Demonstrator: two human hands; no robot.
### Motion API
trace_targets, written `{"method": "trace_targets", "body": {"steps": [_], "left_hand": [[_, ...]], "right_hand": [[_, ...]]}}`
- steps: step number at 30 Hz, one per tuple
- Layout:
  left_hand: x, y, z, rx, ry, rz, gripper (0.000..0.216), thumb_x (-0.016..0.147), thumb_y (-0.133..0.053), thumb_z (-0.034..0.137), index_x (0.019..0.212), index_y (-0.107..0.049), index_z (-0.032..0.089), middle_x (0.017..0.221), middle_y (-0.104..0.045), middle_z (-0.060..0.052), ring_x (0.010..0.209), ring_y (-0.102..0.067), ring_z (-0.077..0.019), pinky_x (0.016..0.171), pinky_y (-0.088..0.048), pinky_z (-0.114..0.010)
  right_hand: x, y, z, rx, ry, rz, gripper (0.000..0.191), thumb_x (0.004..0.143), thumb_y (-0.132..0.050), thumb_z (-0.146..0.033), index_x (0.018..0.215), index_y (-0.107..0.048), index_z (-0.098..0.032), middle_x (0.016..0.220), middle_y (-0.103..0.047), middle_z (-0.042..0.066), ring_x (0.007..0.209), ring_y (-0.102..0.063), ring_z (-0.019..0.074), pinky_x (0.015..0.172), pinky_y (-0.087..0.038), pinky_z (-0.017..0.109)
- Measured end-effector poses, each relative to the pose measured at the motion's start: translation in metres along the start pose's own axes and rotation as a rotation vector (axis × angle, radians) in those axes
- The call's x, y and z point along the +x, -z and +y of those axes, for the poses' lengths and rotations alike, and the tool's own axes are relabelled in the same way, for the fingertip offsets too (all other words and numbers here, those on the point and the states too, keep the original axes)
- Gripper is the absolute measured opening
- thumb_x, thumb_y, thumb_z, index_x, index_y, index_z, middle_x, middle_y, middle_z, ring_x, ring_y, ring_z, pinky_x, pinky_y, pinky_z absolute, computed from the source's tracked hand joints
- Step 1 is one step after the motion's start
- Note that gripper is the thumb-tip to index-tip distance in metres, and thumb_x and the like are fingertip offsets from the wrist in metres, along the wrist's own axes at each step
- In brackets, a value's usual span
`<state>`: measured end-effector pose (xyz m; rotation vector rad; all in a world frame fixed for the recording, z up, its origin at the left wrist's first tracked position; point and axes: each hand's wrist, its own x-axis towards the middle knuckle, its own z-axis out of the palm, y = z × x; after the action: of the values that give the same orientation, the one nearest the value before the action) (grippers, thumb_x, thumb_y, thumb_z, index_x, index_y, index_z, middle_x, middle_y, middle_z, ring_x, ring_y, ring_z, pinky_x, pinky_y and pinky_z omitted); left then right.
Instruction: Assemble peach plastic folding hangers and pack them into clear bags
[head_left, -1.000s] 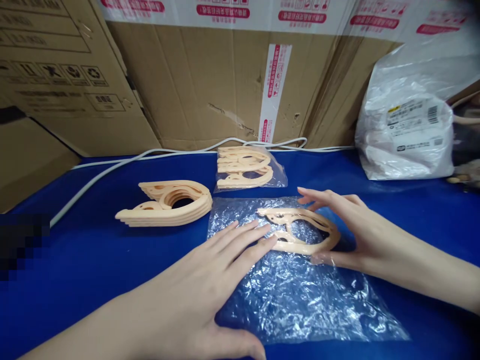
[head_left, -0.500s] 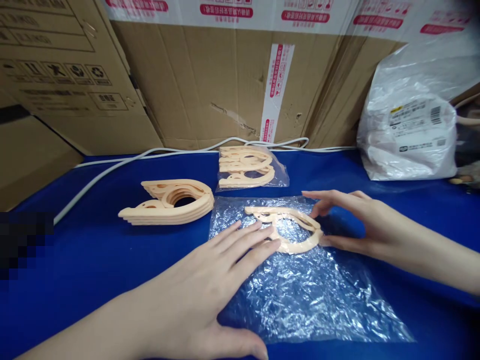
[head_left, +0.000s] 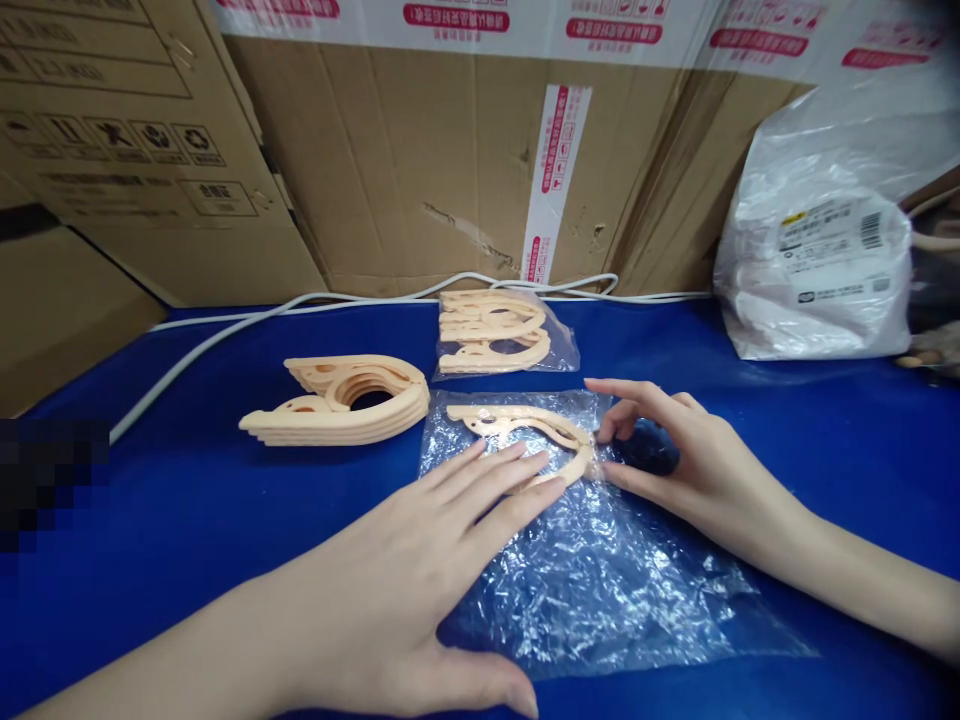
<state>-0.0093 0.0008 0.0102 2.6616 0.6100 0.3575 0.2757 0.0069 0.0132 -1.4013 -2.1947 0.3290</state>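
A clear plastic bag (head_left: pixel 600 570) lies flat on the blue table (head_left: pixel 187 500). My left hand (head_left: pixel 420 570) rests flat on the bag's left part, fingers stretched out. A peach plastic curved piece (head_left: pixel 525 430) sits at the bag's far end, partly under my left fingertips. My right hand (head_left: pixel 675 455) touches the piece's right end with thumb and fingers curled around it.
A stack of several peach pieces (head_left: pixel 345 400) lies to the left. A small bagged bundle of them (head_left: pixel 495 335) sits behind. A white cable (head_left: pixel 225 335) runs along cardboard boxes (head_left: pixel 420 150) at the back. A white plastic sack (head_left: pixel 817 240) stands at the right.
My right hand has pushed the peach piece leftward across the bag, toward its far left corner. My left hand has stayed flat on the bag.
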Motion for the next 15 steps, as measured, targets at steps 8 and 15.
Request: {"method": "trace_targets", "body": {"steps": [8,15], "left_hand": [[0.0,0.012,0.0,0.086,-0.03,0.055,0.097,0.088,-0.059,0.072,0.163,-0.018,0.026,0.168,-0.029,-0.01,0.155,-0.025,-0.0337,0.126,-0.027,-0.056],[-0.028,0.075,-0.052,0.486,0.188,0.247,0.076,0.09,-0.06,0.069,0.152,-0.045,0.028,0.158,-0.048,-0.011,0.149,-0.036,-0.0424,0.116,-0.037,-0.068]], "right_hand": [[0.004,0.014,0.005,0.054,-0.003,-0.139,0.048,0.095,-0.062,-0.048,0.134,-0.057,-0.022,0.066,-0.064,-0.004,0.061,-0.061,0.0179,0.069,-0.047,0.035],[0.004,0.036,0.011,0.314,-0.225,-0.199,0.052,0.093,-0.065,-0.053,0.135,-0.057,-0.024,0.059,-0.06,-0.006,0.054,-0.058,0.0161,0.058,-0.045,0.031]]}}
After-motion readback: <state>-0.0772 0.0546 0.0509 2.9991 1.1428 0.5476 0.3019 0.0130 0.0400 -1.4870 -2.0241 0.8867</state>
